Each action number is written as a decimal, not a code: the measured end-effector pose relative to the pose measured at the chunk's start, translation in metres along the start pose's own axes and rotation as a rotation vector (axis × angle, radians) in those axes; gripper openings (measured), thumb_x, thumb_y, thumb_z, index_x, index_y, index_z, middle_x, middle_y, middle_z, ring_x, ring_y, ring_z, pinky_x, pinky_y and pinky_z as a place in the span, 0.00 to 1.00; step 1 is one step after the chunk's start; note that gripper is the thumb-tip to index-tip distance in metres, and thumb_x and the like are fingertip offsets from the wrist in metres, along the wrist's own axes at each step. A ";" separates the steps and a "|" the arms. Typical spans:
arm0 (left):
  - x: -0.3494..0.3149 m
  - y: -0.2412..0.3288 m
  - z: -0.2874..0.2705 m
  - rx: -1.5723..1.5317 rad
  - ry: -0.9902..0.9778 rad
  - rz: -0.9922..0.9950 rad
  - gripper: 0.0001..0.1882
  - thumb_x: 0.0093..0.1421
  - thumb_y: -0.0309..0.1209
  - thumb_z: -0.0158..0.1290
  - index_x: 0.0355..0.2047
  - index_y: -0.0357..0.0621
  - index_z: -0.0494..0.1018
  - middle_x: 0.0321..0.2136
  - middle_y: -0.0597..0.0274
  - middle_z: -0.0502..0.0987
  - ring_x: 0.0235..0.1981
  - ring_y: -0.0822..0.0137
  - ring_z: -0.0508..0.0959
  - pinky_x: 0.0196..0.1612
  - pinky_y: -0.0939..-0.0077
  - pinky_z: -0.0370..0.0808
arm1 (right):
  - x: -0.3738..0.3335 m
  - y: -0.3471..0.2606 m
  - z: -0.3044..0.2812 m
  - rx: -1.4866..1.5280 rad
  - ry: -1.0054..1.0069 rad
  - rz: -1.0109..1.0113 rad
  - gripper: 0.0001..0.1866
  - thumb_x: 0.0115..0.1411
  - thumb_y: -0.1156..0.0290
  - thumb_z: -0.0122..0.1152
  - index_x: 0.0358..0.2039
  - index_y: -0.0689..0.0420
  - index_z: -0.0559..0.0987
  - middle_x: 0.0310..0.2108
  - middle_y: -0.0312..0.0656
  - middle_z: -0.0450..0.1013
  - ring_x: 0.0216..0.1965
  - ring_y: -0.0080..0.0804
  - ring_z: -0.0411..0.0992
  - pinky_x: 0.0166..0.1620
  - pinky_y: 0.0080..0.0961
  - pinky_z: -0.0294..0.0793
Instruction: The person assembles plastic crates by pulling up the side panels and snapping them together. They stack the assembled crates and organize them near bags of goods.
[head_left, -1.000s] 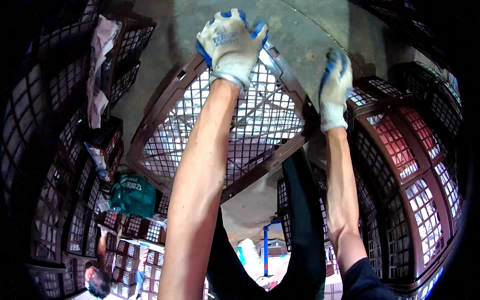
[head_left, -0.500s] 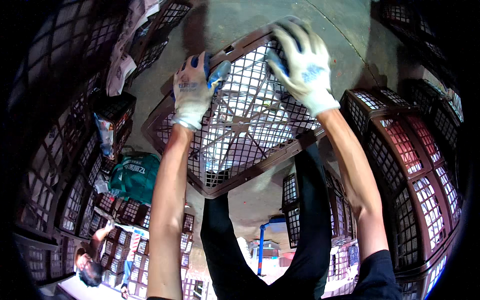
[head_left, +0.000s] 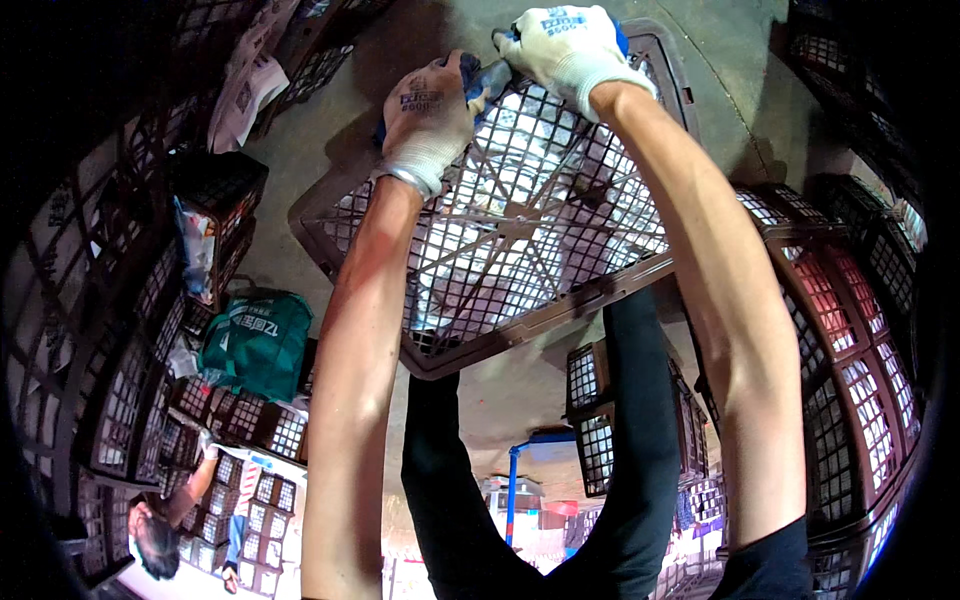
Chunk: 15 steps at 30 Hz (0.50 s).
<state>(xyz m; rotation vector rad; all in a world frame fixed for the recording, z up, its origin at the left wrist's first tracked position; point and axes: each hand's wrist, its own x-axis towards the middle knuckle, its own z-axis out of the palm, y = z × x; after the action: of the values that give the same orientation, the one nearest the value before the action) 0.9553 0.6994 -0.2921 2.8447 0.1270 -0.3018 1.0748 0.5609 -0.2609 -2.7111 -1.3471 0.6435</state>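
A brown plastic crate (head_left: 540, 322) with a lattice face upward lies at an angle in front of my legs. White and pale contents show through its mesh, too blurred to name. My left hand (head_left: 430, 112), in a white knit glove with blue coating, is closed over the crate's far edge, thumb pointing right. Close beside it, my right hand (head_left: 572, 48), gloved alike, is bent at the wrist with its fingers curled at the same far edge. The fingertips of both hands are partly hidden.
Stacked brown lattice crates (head_left: 850, 340) stand on the right, and more crates (head_left: 225, 215) line the left. A green bag (head_left: 255, 345) sits at the left. Another person (head_left: 155, 540) is at the lower left. Behind my legs rises a blue post (head_left: 513, 490).
My right hand has slid left along the far edge, from the far corner region toward my left hand. The left hand has moved slightly up and right.
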 end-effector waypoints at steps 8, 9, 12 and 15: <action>-0.049 -0.058 -0.015 -0.205 0.025 0.119 0.27 0.46 0.43 0.62 0.45 0.46 0.70 0.39 0.53 0.75 0.40 0.53 0.76 0.43 0.62 0.73 | 0.002 -0.004 0.016 0.032 -0.025 0.198 0.10 0.51 0.66 0.53 0.22 0.56 0.80 0.23 0.47 0.75 0.25 0.42 0.74 0.31 0.38 0.72; -0.059 -0.067 -0.027 -0.095 -0.113 -0.011 0.27 0.46 0.40 0.62 0.46 0.45 0.70 0.39 0.53 0.75 0.40 0.53 0.77 0.44 0.62 0.73 | 0.000 -0.008 0.013 -0.020 0.026 0.164 0.10 0.51 0.66 0.53 0.22 0.56 0.80 0.23 0.47 0.75 0.24 0.42 0.73 0.31 0.38 0.72; -0.090 -0.103 -0.031 -0.227 -0.190 -0.055 0.30 0.46 0.38 0.62 0.50 0.47 0.67 0.41 0.51 0.74 0.45 0.50 0.74 0.47 0.60 0.72 | 0.002 -0.025 0.017 0.166 0.099 0.236 0.15 0.55 0.59 0.50 0.29 0.55 0.79 0.28 0.47 0.75 0.30 0.40 0.73 0.36 0.36 0.70; -0.090 -0.114 -0.022 -0.106 -0.176 -0.021 0.32 0.47 0.37 0.61 0.52 0.46 0.65 0.44 0.49 0.73 0.48 0.49 0.72 0.51 0.59 0.69 | 0.001 -0.051 0.025 0.124 0.057 -0.077 0.26 0.57 0.46 0.50 0.45 0.54 0.77 0.41 0.45 0.74 0.45 0.41 0.72 0.50 0.35 0.68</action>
<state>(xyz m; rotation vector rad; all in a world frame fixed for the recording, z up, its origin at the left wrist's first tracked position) 0.8590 0.8099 -0.2820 2.6991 0.1331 -0.5317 1.0274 0.5899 -0.2727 -2.5481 -1.3437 0.6164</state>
